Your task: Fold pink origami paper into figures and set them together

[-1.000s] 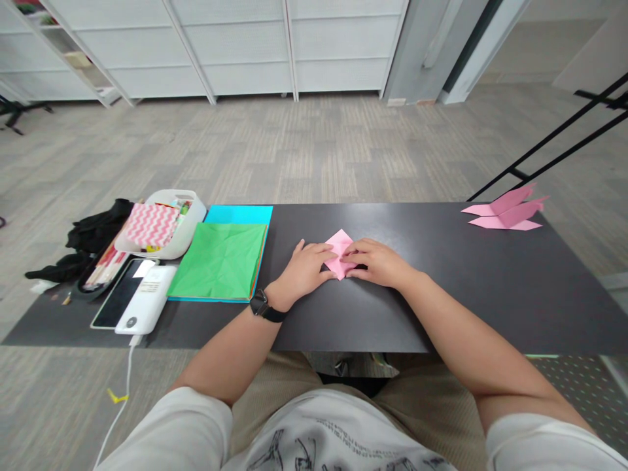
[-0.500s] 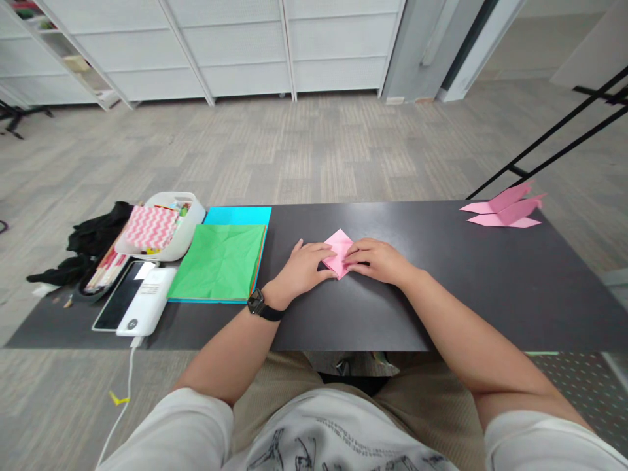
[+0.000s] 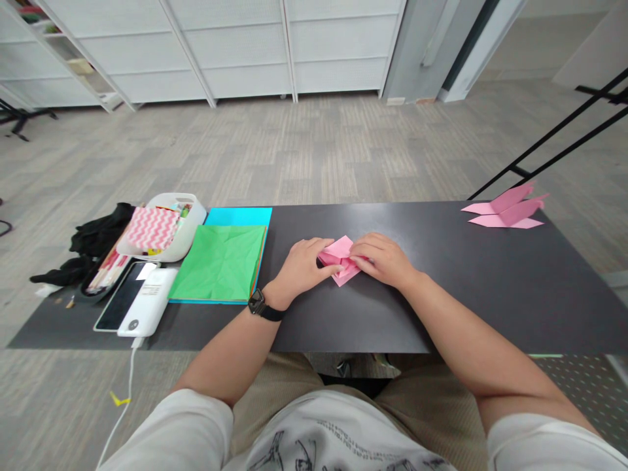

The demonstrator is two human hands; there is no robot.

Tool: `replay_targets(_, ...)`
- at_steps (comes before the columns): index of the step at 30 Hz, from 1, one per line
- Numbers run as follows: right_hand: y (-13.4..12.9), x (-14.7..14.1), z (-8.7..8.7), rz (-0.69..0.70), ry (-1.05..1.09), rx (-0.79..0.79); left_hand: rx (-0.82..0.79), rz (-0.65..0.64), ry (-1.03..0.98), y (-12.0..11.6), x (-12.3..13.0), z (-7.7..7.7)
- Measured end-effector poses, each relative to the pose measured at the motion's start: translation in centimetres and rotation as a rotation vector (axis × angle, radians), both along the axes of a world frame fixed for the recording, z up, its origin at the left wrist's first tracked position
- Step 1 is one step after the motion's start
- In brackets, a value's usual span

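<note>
A small folded sheet of pink origami paper [image 3: 345, 275] lies on the dark table [image 3: 471, 294] in front of me, its flaps partly lifted and spread. My left hand [image 3: 305, 265] grips the paper's left side, thumb on the near flap and fingers along the far edge. On the opposite side, my right hand [image 3: 385, 260] pinches the right flap between thumb and fingers. The paper's outer corners are hidden beneath my fingers. A black watch [image 3: 257, 302] is strapped on my left wrist.
Green paper [image 3: 218, 261] tops a stack over blue sheets left of my hands. Beyond are a white power bank [image 3: 147, 304] with a cable, a phone [image 3: 115, 307] and a white basket [image 3: 189, 229]. Folded pink paper figures [image 3: 510, 208] stand at the far right.
The pink paper has gone from a flat diamond to a spread shape with raised flaps. Its right flap is pulled outward under my right hand, and both hands have shifted slightly.
</note>
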State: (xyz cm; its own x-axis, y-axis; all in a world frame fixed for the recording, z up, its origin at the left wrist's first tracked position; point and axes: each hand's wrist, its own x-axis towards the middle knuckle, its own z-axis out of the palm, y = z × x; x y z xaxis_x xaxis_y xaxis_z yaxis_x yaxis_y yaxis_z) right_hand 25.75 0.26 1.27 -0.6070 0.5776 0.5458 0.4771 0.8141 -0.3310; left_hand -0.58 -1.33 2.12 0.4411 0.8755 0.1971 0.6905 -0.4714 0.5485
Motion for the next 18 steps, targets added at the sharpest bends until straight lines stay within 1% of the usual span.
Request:
replay_targets(4, -0.3, -0.1, 0.2, 0.012, 0.053, 0.071, -0.008, 0.031, 0.008, 0.3, -0.1, -0.5)
replay_targets(8, -0.7, -0.3, 0.8, -0.02, 0.099, 0.148, -0.007, 0.049, 0.068, 0.4, -0.1, -0.5)
replay_targets(13, -1.0, -0.5, 1.3, -0.017, 0.139, 0.211, 0.026, 0.073, 0.011, 0.5, -0.1, -0.5)
replay_targets(18, -1.3, -0.6, 1.4, 0.014, 0.127, 0.21, 0.063, 0.07, -0.036, 0.7, -0.2, -0.6)
